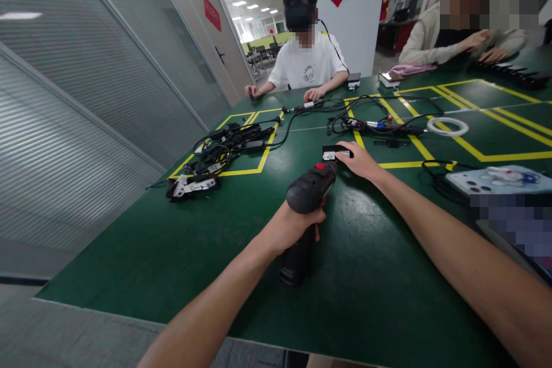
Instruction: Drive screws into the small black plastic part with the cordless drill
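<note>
My left hand (297, 224) is wrapped round the grip of a black cordless drill (304, 190) with a red switch on top. The drill's nose points away from me, close to a small black block with a white label (330, 155). My right hand (356, 160) pinches that block at its right end, thumb in front and fingers over the top. Whether the drill's tip touches the block I cannot tell, since the drill's body hides the spot. Both hands are over the green tabletop (241, 230).
Tangled black cables and adapters (233, 146) lie at the left inside yellow tape. More cables (383, 125) and a white ring (447, 126) are at the right. A phone (500, 179) lies near my right forearm. Two people sit across the table.
</note>
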Tool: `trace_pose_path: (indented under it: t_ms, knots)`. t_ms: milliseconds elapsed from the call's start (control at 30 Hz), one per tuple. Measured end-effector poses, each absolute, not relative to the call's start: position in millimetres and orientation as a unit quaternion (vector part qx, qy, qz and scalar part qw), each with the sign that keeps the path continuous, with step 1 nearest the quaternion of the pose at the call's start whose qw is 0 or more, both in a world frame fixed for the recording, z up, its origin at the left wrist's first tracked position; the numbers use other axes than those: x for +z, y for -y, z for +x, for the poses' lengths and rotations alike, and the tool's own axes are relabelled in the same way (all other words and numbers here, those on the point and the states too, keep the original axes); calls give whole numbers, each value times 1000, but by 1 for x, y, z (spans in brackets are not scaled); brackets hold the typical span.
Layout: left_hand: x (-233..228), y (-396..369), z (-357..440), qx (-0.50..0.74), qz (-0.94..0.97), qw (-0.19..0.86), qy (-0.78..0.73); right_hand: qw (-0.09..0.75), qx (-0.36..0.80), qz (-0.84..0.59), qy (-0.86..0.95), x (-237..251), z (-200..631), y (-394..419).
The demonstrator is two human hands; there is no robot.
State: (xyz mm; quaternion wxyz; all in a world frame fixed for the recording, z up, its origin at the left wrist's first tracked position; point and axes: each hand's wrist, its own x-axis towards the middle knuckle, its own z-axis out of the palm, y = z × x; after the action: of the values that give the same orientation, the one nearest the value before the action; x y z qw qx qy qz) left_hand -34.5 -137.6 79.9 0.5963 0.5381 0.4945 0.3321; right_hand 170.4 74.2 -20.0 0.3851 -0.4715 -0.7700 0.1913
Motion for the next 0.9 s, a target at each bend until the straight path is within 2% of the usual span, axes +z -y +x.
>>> trace_pose_path:
  t_ms: [900]
  knots:
    - [88,136,-30,341,517,606,-499,391,187,-475,766,-15,166,-69]
